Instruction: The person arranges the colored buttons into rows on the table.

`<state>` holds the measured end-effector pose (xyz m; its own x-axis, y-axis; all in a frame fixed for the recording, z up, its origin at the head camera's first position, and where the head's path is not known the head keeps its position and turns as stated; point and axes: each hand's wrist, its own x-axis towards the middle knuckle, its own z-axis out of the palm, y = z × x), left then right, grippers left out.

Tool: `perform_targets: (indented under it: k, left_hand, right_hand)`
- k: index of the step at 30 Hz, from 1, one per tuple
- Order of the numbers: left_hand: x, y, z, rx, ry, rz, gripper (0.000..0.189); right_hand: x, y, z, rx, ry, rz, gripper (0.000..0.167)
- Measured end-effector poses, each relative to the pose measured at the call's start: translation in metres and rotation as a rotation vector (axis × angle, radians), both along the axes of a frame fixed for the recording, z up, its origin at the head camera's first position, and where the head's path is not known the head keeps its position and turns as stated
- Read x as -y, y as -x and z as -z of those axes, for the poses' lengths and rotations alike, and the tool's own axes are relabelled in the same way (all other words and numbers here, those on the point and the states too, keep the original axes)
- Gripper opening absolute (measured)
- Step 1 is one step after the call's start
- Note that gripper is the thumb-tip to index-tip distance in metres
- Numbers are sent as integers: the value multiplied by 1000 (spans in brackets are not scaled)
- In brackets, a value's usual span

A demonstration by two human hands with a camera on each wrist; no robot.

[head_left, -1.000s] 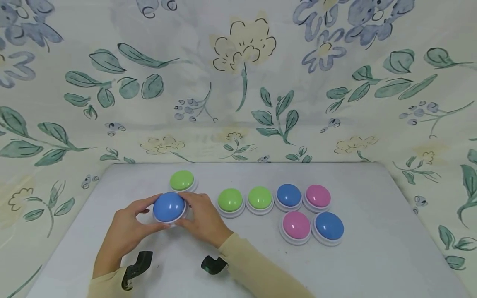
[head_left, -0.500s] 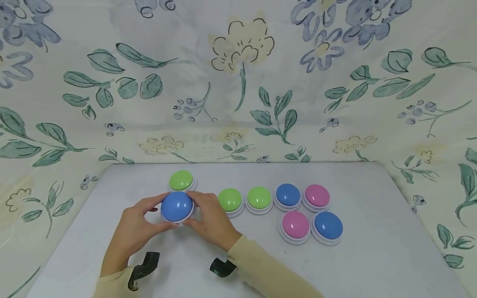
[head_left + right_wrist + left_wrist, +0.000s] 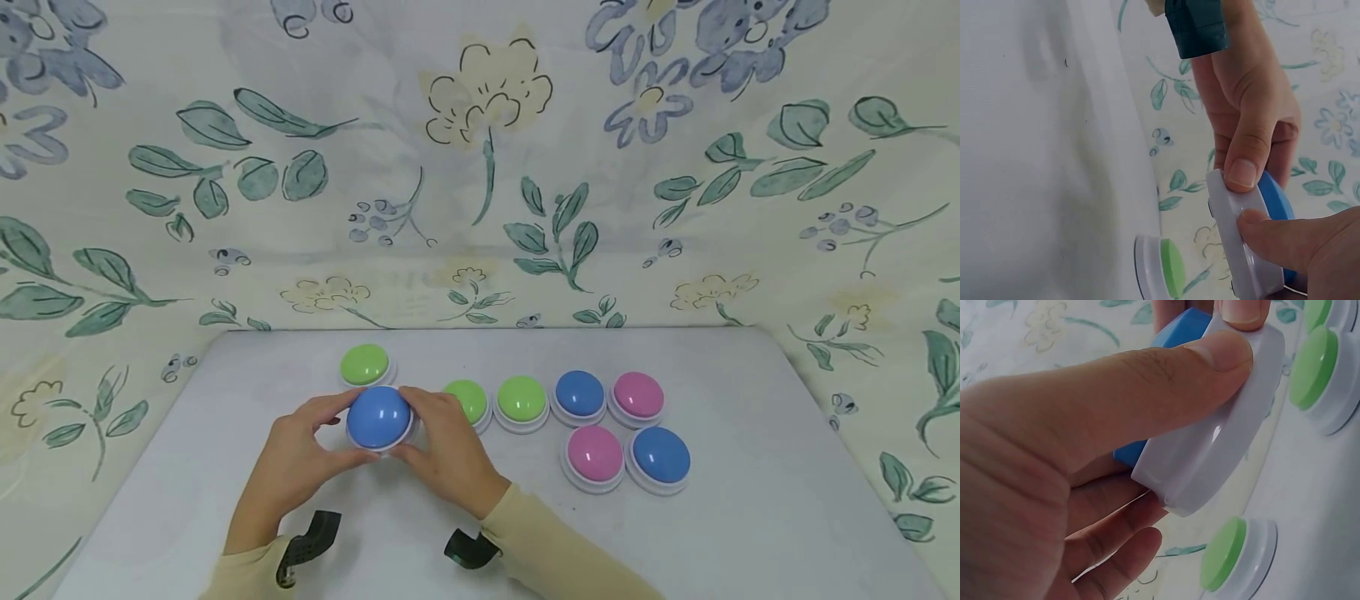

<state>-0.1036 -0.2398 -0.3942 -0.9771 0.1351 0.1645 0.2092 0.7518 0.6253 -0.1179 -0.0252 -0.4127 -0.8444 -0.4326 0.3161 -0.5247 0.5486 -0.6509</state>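
A round blue push button (image 3: 378, 417) with a white base is held up between both hands, above the white table. My left hand (image 3: 296, 467) grips it from the left, its thumb (image 3: 1222, 353) lying along the white base. From the right, my right hand (image 3: 457, 458) pinches the same base between thumb and fingers. The right wrist view shows both thumbs on the white base (image 3: 1235, 231), with a gap between base and tabletop. Just behind it stands a green button (image 3: 364, 364); another green button (image 3: 468, 402) is partly hidden by the right hand.
Farther right on the white table (image 3: 750, 533) stand a third green button (image 3: 522, 398), a blue one (image 3: 579, 392) and a pink one (image 3: 638, 393). In front of these are a pink button (image 3: 595, 453) and a blue button (image 3: 661, 455). Floral cloth (image 3: 637, 250) hangs behind.
Both hands have moved to the right together, carrying the blue push button along. The right hand now covers part of a green button. The other buttons have stayed in place.
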Motion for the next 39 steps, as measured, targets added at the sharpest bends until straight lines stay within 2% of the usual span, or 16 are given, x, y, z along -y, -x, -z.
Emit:
perform_targets:
  k: [9, 24, 39]
  left_hand:
    - [-13, 1, 2, -34, -11, 21, 82]
    - [-37, 0, 4, -87, -26, 93, 80]
    - [-58, 0, 13, -126, -48, 140, 81]
  right_hand:
    - [-13, -3, 2, -6, 10, 11, 71]
    - [-37, -11, 3, -29, -1, 48, 71]
    - [-63, -17, 7, -38, -5, 52, 72]
